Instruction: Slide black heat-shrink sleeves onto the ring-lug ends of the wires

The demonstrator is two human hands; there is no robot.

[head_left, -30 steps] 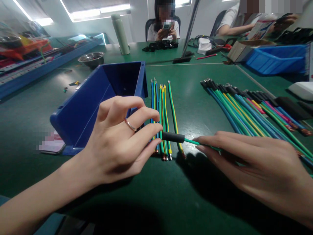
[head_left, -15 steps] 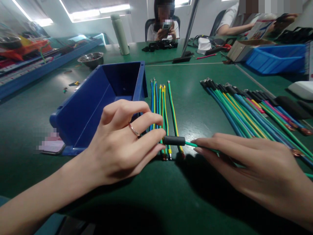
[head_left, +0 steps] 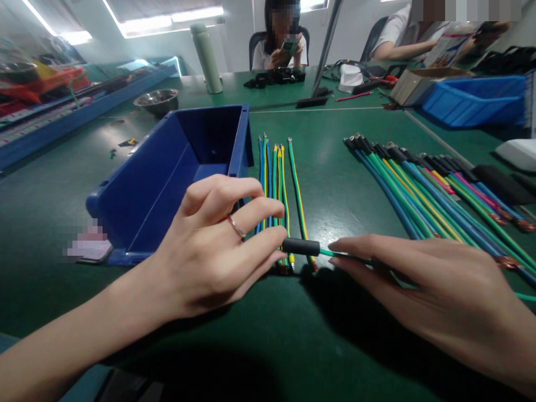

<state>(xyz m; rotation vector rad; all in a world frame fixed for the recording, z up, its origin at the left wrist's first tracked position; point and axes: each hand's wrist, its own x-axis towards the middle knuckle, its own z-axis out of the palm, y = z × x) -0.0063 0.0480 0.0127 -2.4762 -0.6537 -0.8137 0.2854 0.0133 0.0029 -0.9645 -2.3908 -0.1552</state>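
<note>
Between thumb and forefinger, my left hand [head_left: 221, 251] pinches the left end of a black sleeve [head_left: 301, 247]. A thin green wire [head_left: 325, 253] comes out of the sleeve's right end, and my right hand [head_left: 427, 285] grips it between thumb and fingers. Whatever lies inside the sleeve is hidden. Beyond my left fingertips, several green, yellow and blue wires [head_left: 274, 173] lie side by side, with one green-yellow wire [head_left: 296, 190] slightly apart on their right. A larger group of coloured cables with black ends [head_left: 402, 184] is spread beyond my right hand.
A dark blue bin [head_left: 142, 195] stands behind my left hand, a phone [head_left: 94, 251] at its corner. Farther back are a metal bowl [head_left: 157, 102], a green bottle [head_left: 206, 58], a stand's base [head_left: 311, 102] and a light blue bin [head_left: 473, 103]. Two people sit across the table.
Both hands still hold the sleeve and wire. My left hand and the sleeve have shifted slightly right and down in the picture.
</note>
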